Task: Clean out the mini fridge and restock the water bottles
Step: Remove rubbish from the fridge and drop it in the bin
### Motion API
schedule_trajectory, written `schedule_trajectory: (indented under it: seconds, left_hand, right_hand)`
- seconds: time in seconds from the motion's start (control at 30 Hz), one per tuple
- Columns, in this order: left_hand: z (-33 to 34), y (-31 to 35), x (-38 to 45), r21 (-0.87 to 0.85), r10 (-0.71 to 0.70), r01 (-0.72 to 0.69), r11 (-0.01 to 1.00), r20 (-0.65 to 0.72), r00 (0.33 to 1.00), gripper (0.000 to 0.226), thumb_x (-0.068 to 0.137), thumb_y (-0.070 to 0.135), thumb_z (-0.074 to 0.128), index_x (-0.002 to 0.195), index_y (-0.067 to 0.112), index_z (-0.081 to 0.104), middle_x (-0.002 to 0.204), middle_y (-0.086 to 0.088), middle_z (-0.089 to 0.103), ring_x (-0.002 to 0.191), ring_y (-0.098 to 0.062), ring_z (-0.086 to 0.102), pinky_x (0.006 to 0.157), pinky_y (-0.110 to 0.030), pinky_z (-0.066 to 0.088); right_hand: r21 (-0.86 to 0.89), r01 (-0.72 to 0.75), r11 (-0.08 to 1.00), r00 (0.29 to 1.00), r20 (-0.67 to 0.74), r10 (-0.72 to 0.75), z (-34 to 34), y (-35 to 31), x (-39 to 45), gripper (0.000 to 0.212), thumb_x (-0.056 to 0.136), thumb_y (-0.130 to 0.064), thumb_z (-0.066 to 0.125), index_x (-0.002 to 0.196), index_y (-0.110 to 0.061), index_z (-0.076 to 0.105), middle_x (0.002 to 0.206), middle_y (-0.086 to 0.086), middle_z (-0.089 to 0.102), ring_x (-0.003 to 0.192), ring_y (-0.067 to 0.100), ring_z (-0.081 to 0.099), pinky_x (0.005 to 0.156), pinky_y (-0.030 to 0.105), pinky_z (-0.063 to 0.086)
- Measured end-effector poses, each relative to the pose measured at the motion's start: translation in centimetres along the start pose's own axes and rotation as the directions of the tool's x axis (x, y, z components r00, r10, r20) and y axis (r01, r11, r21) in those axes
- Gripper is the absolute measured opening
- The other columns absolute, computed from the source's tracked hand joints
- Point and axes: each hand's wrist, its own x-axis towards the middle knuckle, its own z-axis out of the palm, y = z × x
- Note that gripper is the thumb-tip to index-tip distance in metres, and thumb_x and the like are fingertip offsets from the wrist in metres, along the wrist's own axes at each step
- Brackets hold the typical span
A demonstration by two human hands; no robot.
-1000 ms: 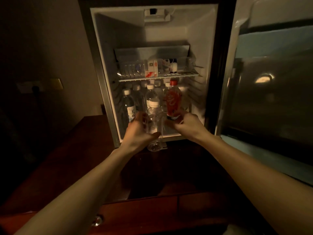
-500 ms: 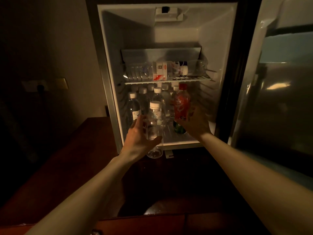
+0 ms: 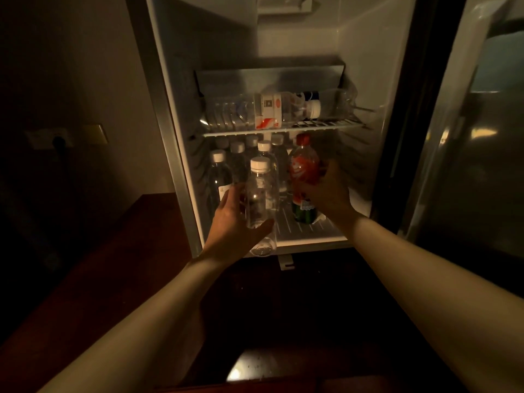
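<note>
While both hands work at the mouth of the mini fridge (image 3: 377,66), the left hand (image 3: 235,219) holds a clear water bottle (image 3: 262,191) upright, thumb wrapped across its lower front and fingers curled behind, with the white cap pointing to twelve o'clock. Its base hangs at the front lip of the lower compartment, not yet set down. The right hand (image 3: 329,191) grips a red soda bottle (image 3: 303,168) from its three o'clock side, also upright, red cap just under the wire shelf (image 3: 334,126). Below it stands a green bottle (image 3: 304,214); whether the red one touches it I cannot tell.

The relation that matters: the row of standing bottles (image 3: 241,160) lies at twelve o'clock from the left hand, just behind the held bottle, and the bare patch of fridge floor (image 3: 300,231) lies toward four o'clock of it, in front of the green bottle. The left hand is nearer that gap. I judge the water bottle needs to go forward with its long axis kept vertical, since its cap must clear the shelf. Lying bottles (image 3: 255,112) rest sideways on that shelf.
</note>
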Motion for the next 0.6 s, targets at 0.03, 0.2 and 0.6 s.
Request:
schedule_trajectory:
  seconds: [0.03, 0.2, 0.6]
  left_hand:
    - [0.0, 0.0, 0.0, 0.003, 0.002, -0.002, 1.000, 0.001, 1.000, 0.073, 0.071, 0.020, 0.086, 0.130, 0.019, 0.044, 0.115, 0.005, 0.054, 0.097, 0.022, 0.050, 0.078, -0.003, 0.046]
    - [-0.3, 0.0, -0.2, 0.006, -0.001, 0.001, 1.000, 0.001, 1.000, 0.073, 0.071, 0.025, 0.085, 0.130, 0.019, 0.043, 0.114, 0.008, 0.057, 0.097, 0.017, 0.054, 0.079, -0.010, 0.050]
    - [-1.1, 0.7, -0.3, 0.045, 0.001, -0.001, 0.999, -0.004, 1.000, 0.074, 0.071, 0.027, 0.085, 0.131, 0.020, 0.041, 0.115, 0.003, 0.057, 0.094, 0.003, 0.057, 0.081, -0.028, 0.057]
  right_hand:
    - [-0.004, -0.002, 1.000, 1.000, 0.006, 0.002, 0.0, 0.0, 0.1, 0.074, 0.072, -0.032, 0.086, 0.127, -0.024, 0.038, 0.120, -0.008, 0.051, 0.108, 0.014, 0.054, 0.096, 0.040, 0.048]
    - [-0.034, 0.003, 0.999, 0.998, 0.055, -0.001, 0.1, -1.1, 0.2, 0.082, 0.070, -0.034, 0.086, 0.133, -0.020, 0.036, 0.128, -0.001, 0.053, 0.113, 0.020, 0.056, 0.099, 0.044, 0.046]
    - [-0.008, 0.049, 0.999, 0.997, 0.067, -0.048, -0.6, -2.1, -2.3, 0.077, 0.058, -0.050, 0.083, 0.122, -0.035, 0.044, 0.116, -0.009, 0.059, 0.106, 0.017, 0.061, 0.095, 0.049, 0.052]
